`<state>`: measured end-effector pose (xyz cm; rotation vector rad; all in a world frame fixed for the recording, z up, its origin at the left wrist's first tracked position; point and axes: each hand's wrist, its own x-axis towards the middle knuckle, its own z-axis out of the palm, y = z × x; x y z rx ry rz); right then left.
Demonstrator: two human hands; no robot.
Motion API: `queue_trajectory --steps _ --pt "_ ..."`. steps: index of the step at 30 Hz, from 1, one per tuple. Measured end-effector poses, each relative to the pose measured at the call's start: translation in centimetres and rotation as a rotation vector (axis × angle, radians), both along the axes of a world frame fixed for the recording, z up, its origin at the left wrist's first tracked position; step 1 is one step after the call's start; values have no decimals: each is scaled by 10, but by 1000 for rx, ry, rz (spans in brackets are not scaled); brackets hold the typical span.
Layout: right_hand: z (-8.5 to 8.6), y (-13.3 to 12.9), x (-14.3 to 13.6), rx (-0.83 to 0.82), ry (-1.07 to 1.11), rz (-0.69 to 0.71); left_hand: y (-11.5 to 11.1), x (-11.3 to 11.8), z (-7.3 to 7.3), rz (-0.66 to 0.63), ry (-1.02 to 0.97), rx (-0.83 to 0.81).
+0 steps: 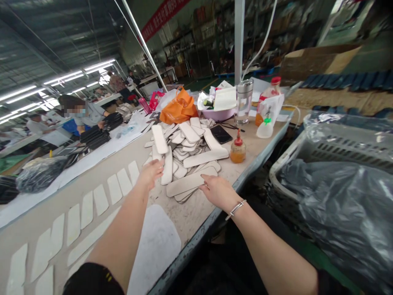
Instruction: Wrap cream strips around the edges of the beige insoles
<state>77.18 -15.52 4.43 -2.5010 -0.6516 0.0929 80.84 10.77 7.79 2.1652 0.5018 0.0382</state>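
My left hand (pixel 150 174) is at the left edge of a heap of white, rounded strips (pixel 187 141), its fingers apart and close to the nearest pieces. I see nothing held in it. My right hand (pixel 219 191) is at the near side of the heap, index finger on top of a long white strip (pixel 184 182) and thumb at its near edge. That strip lies over other strips fanned out beneath it. A bracelet (pixel 236 209) circles my right wrist. To the left, several flat white strips (pixel 73 223) lie in rows on the table (pixel 129 209).
A glue bottle (pixel 238 150) with a red tip stands right of the heap, near a black phone (pixel 221 134). Behind are an orange bag (pixel 179 108), a glass flask (pixel 245 102) and a purple basin (pixel 217 114). A plastic-lined crate (pixel 288 164) stands right. A co-worker (pixel 81 112) handles black pieces.
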Motion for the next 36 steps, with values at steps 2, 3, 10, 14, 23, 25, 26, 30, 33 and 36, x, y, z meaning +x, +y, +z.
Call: queue_trajectory --steps 2,3,10,14,23,25,26,30,33,36 --pt "-1 -1 -1 -23 -14 25 -11 -18 -35 -93 70 101" --pt "-2 -1 -2 -36 -17 40 -15 -26 -48 -143 98 152" --pt "-6 7 -9 -106 29 125 -12 -39 -75 -334 140 406" --pt "-5 9 -10 -95 25 108 -12 -42 -63 -321 50 451" --pt "-10 21 -18 129 -71 113 14 -162 -29 5 -44 85" --pt "-18 32 -31 164 -91 204 27 -205 -35 71 25 42" --pt "-23 39 -39 177 -102 263 33 -226 -41 82 66 50" --pt "-49 66 -76 151 -106 537 53 -286 -62 121 182 246" --pt "-66 80 -96 57 -51 643 63 -301 -66 131 215 506" --pt "-71 87 -102 -9 -7 654 70 -289 -57 155 239 733"
